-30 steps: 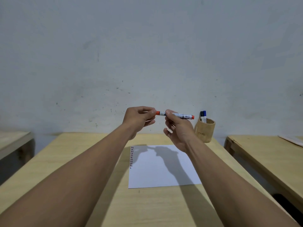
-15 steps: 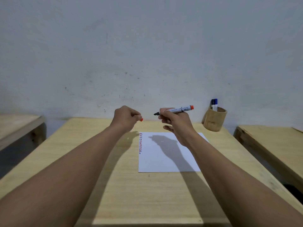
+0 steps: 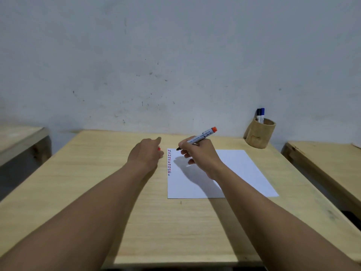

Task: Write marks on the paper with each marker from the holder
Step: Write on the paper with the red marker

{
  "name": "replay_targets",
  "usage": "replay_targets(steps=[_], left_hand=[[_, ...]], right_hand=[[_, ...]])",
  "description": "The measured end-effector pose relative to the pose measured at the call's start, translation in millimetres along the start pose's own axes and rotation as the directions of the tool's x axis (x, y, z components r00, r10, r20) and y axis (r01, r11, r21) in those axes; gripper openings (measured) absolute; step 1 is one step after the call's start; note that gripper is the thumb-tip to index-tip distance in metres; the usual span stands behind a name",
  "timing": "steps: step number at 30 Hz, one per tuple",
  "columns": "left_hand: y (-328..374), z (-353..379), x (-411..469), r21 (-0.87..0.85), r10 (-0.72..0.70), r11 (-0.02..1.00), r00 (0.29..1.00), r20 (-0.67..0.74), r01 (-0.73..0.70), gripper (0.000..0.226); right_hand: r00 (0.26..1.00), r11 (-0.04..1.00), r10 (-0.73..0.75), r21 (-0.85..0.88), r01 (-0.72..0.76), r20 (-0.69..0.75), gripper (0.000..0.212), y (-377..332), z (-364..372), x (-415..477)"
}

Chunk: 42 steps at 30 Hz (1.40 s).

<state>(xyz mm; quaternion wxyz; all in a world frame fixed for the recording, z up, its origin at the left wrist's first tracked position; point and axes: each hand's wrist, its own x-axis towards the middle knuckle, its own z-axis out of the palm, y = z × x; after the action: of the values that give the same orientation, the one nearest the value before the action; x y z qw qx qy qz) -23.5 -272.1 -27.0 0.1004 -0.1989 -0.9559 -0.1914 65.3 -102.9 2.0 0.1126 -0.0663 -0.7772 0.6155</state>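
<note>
A white sheet of paper [image 3: 238, 173] lies on the wooden table [image 3: 97, 192], with a column of short red, blue and black marks [image 3: 169, 162] along its left edge. My right hand [image 3: 199, 153] grips an uncapped red marker [image 3: 201, 136], its dark tip just above the paper's top left corner. My left hand [image 3: 145, 153] is closed on the marker's red cap [image 3: 159, 149], resting beside the paper's left edge. A tan holder [image 3: 259, 135] at the table's back right holds a blue marker [image 3: 262, 115] and a black marker [image 3: 258, 115].
A grey wall rises right behind the table. Another wooden table [image 3: 328, 163] stands across a narrow gap on the right, and a wooden bench [image 3: 17, 139] on the left.
My left hand pulled the cap off the red marker and moved down left. My right hand lowered the marker toward the paper's top left corner. My head tilted downward.
</note>
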Motion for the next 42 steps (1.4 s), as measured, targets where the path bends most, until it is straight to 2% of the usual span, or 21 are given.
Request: replay_targets(steps=[3,5,9,11,14,18,30,33,36,40,42], left_hand=[[-0.4,3.4,-17.4,-0.012,-0.117,0.993,0.993,-0.031,0.116,0.028],[-1.2,9.6,-33.9,0.016,-0.144,0.989,0.989,-0.025,0.144,0.027],[-5.4,18.2,-49.2,0.090,-0.124,0.989,0.985,0.117,0.114,0.051],[-5.5,17.8,-50.2,0.103,-0.118,0.990,0.977,0.179,0.100,0.060],[-6.8,19.0,-49.6,0.141,-0.100,0.987,0.979,0.179,0.075,0.062],[-7.8,20.0,-49.6,0.153,-0.105,0.985,0.976,0.190,0.076,0.062],[-8.1,17.8,-52.2,0.139,-0.095,0.988,0.976,0.197,0.068,0.062],[-8.2,17.6,-52.3,0.130,-0.092,0.989,0.978,0.189,0.068,0.062],[-8.1,17.7,-52.1,0.116,-0.095,0.990,0.980,0.173,0.075,0.060],[-4.2,11.8,-51.8,0.009,-0.127,0.992,0.991,0.037,0.126,0.040],[1.7,5.0,-48.2,-0.106,-0.212,0.972,0.977,-0.028,0.208,0.042]], right_hand=[[1.000,0.998,0.007,-0.066,-0.008,-0.017,0.010,10.1,10.1,-4.8],[0.998,0.991,0.020,-0.130,-0.028,-0.057,0.012,19.0,18.7,-8.8],[0.993,0.973,-0.006,-0.230,-0.021,-0.119,0.030,31.2,32.6,-17.0],[0.991,0.959,-0.033,-0.284,-0.005,-0.129,0.028,31.5,34.4,-19.9],[0.993,0.937,-0.055,-0.350,0.015,-0.104,0.023,30.8,35.0,-21.7],[0.996,0.922,-0.065,-0.385,0.035,-0.067,0.028,33.2,36.2,-19.8],[0.997,0.910,-0.072,-0.413,0.051,-0.035,0.028,37.7,37.5,-15.4],[0.998,0.917,-0.063,-0.395,0.052,-0.013,0.030,36.8,37.2,-15.3],[0.997,0.944,-0.042,-0.329,0.020,-0.061,0.033,36.8,35.2,-15.0],[0.992,0.978,-0.018,-0.208,-0.008,-0.127,0.031,34.2,29.9,-14.1],[0.990,0.985,-0.020,-0.172,-0.004,-0.138,0.034,30.9,28.3,-13.7]])
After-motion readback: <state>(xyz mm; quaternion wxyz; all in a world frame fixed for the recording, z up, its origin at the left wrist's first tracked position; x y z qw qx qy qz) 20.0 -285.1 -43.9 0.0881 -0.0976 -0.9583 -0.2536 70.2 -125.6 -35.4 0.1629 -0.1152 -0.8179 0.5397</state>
